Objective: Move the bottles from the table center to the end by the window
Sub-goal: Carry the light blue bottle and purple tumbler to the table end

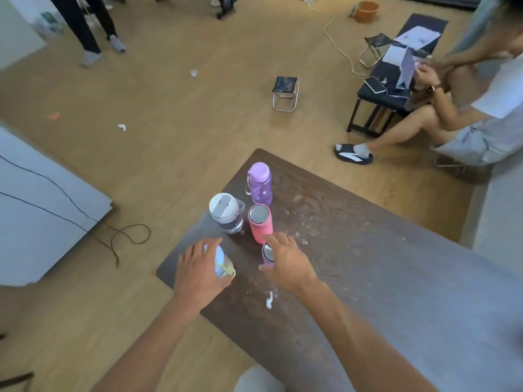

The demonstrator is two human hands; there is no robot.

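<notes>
Several bottles stand near the left end of the dark wooden table. A clear purple bottle is farthest from me. In front of it stand a dark bottle with a white lid and a pink bottle with a steel cap. My left hand grips a pale blue bottle with a yellow-green strap near the table's left edge. My right hand is closed around a small purple bottle with a steel cap, just in front of the pink one.
White crumbs and a scrap of paper lie on the table near my right arm. A person sits at the right beside a black bench. A folding stool stands on the wooden floor. A grey panel with cables lies at the left.
</notes>
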